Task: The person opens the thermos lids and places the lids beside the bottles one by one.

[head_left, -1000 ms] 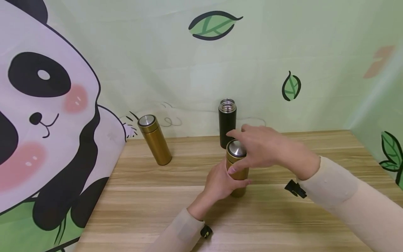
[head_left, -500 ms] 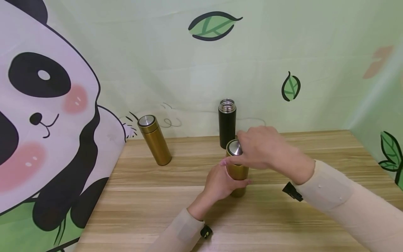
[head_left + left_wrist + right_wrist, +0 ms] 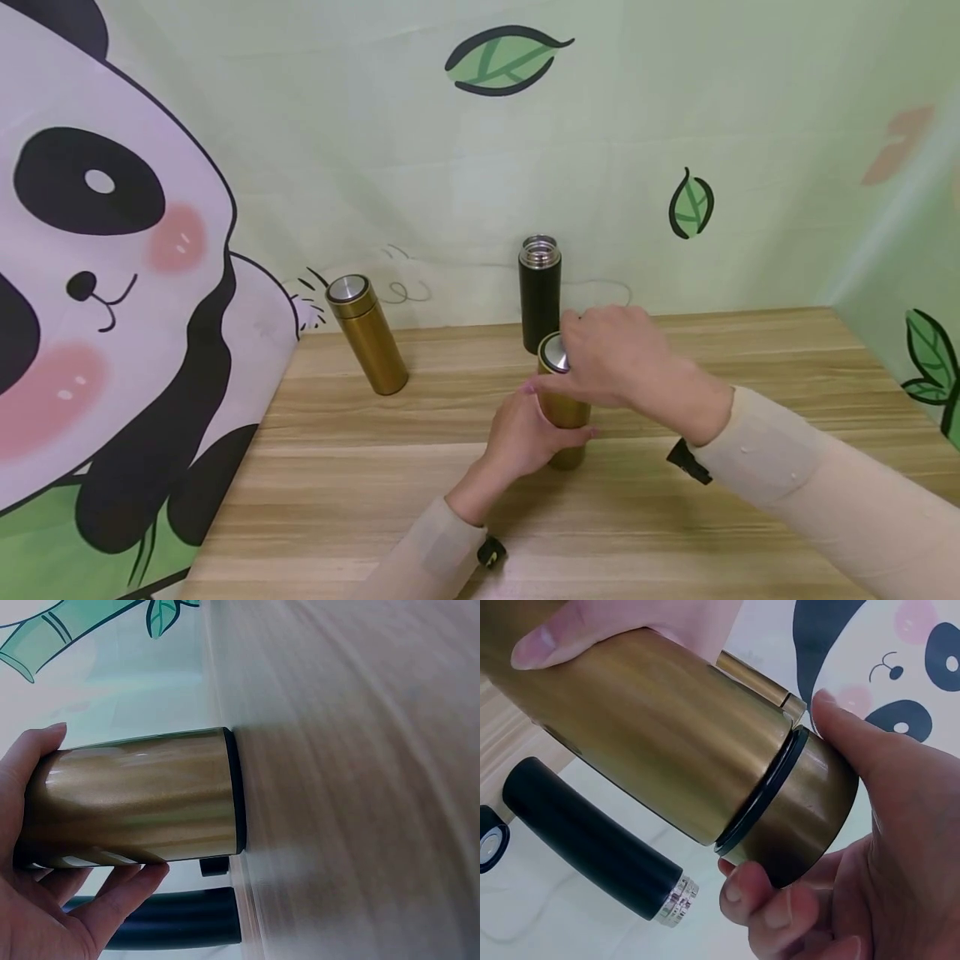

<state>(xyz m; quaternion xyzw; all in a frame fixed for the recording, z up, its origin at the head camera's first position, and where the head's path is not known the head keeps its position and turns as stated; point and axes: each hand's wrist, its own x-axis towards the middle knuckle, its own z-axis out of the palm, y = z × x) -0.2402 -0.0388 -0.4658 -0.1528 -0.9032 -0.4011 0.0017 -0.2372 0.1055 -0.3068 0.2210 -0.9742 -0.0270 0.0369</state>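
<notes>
A gold flask [image 3: 564, 410] stands upright on the wooden table, its silver-topped lid [image 3: 556, 353] partly covered by my right hand [image 3: 618, 354]. My left hand [image 3: 521, 433] grips the flask's body, thumb on the near side. In the left wrist view the fingers of my left hand [image 3: 75, 907] wrap the body [image 3: 142, 799], whose black base meets the table. The right wrist view has my right hand [image 3: 885, 802] pinching the gold lid [image 3: 802, 810] between thumb and fingers; a dark ring shows where lid and body [image 3: 675, 727] meet.
Behind the held flask stands a black flask [image 3: 540, 300] with its steel mouth uncovered. Another gold flask [image 3: 369, 337], lid on, stands at the left of the table [image 3: 337, 483]. A small black round piece [image 3: 491, 840] lies near the black flask. A printed cloth [image 3: 360, 150] hangs behind.
My right hand has closed from a looser hold over the lid to a grip around it, its wrist turned and shifted slightly left. My left hand has kept its place.
</notes>
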